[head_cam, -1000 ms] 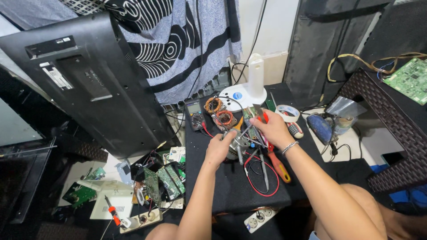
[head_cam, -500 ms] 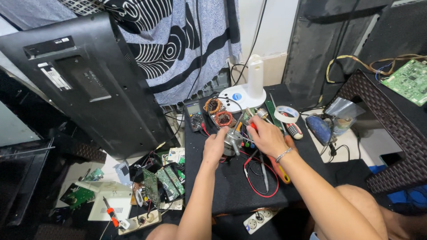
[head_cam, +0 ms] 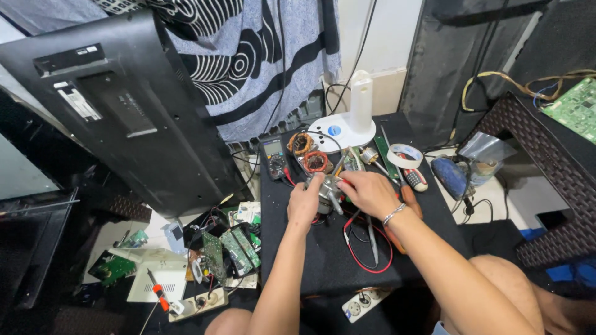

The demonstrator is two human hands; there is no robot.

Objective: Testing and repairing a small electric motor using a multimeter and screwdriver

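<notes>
Both my hands meet on a small metal motor part [head_cam: 329,188] with a short shaft, on the black work mat [head_cam: 323,260]. My left hand [head_cam: 305,201] grips its left side. From the right, my right hand [head_cam: 369,192], with a bracelet on the wrist, closes over its top. Two copper wire coils [head_cam: 310,153] lie just behind the part, beside a dark multimeter [head_cam: 274,157]. Red and black probe leads [head_cam: 366,245] loop on the mat under my right forearm.
A white fan base with an upright post [head_cam: 354,121] stands at the back of the mat. A roll of tape [head_cam: 404,155] lies right of it. A large black television back [head_cam: 124,105] leans at left. Circuit boards [head_cam: 230,248] and a power strip [head_cam: 366,302] lie on the floor.
My right hand has drawn back from the far tools to the motor part. My left hand has shifted slightly and now both hands hold the part together.
</notes>
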